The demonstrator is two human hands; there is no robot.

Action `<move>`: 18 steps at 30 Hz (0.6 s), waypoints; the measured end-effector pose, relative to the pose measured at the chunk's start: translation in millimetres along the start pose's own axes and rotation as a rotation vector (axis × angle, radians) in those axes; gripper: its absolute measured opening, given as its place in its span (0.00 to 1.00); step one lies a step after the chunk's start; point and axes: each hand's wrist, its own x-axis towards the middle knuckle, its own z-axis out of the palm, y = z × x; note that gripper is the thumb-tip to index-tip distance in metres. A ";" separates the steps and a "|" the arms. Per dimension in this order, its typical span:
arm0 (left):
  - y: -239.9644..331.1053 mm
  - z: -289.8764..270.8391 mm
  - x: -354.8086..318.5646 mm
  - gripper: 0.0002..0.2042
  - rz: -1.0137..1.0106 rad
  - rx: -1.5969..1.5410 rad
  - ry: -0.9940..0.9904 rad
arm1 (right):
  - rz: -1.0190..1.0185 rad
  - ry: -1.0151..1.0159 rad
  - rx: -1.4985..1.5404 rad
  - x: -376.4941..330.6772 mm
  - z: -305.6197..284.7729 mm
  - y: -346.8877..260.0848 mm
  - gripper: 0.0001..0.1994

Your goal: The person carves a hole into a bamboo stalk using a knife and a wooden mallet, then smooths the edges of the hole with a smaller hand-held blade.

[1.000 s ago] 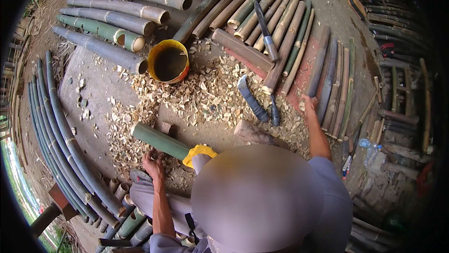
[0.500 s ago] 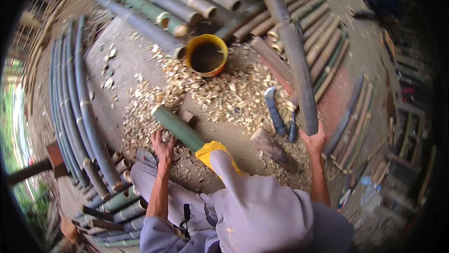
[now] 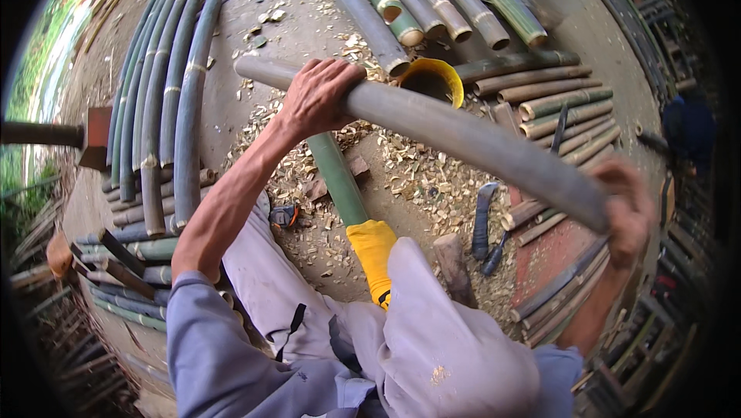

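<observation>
A long grey-brown bamboo pole [image 3: 463, 128] crosses in front of me, slanting down to the right. My left hand [image 3: 320, 94] is closed over its upper side, nearer the left end. At the lower right end is my right hand [image 3: 627, 206], smeared by motion; it is against or just behind the pole's end, and its grip is unclear. Below the pole, a green bamboo piece [image 3: 338, 182] runs toward my lap, its near end meeting a bunched yellow cloth or glove [image 3: 370, 256] beside my leg. The pole hides part of the yellow bucket [image 3: 444, 78].
Wood chips [image 3: 421, 179] litter the ground. A tape measure [image 3: 284, 216] lies near my left leg. At right are a curved, dark-handled blade [image 3: 483, 221] and a short log [image 3: 454, 264]. Bamboo poles lie in rows at left [image 3: 185, 109], at the back [image 3: 432, 1] and right [image 3: 567, 121].
The grey-brown pole has swung from near upright at right to lying across in front of me. My left hand has risen from beside the green bamboo onto it. The view has turned.
</observation>
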 end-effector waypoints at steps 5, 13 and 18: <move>-15.9 -15.0 22.6 0.27 -0.091 -0.302 0.230 | -1.231 0.774 0.288 -26.8 8.8 -43.6 0.24; -11.0 -78.6 11.4 0.21 -0.476 -0.613 0.420 | -1.261 0.291 0.277 -2.6 95.4 -97.1 0.14; 2.2 -76.8 -14.4 0.25 -0.501 -0.866 0.535 | -0.441 0.195 0.081 17.8 127.5 -3.9 0.16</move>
